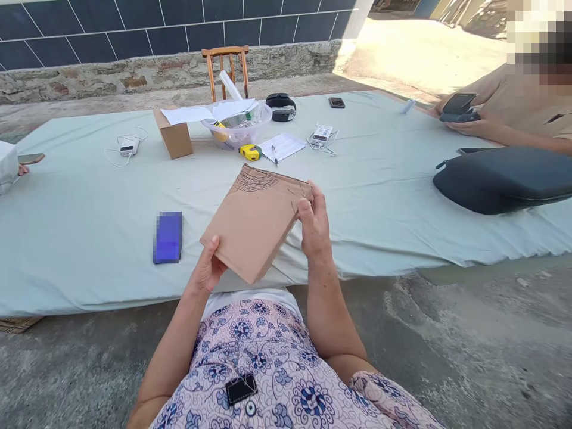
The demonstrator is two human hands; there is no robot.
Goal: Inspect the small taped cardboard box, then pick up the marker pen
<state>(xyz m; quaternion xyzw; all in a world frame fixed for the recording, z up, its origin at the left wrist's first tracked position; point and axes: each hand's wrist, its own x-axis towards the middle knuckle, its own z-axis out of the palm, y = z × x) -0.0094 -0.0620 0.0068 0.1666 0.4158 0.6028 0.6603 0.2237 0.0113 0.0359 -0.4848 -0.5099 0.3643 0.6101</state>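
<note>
Floral blouse (263, 369) nearest, small black clip (241, 388) on its front. Flat brown cardboard panel (252, 223), pen-scribbled along one edge, held over near edge of sheeted mat (89, 256). Left hand (208, 265): thumb on top, fingers hidden beneath, pinching lower edge. Right hand (315, 226): fingers curled behind right edge, thumb pressed on face. Near far edge: clear plastic bowl (236, 125) with papers, yellow tape measure (250, 152), cardboard box (173, 134). At right edge, black padded case (503, 179); beyond, co-worker's hands (465, 116) around a phone (459, 104).
</note>
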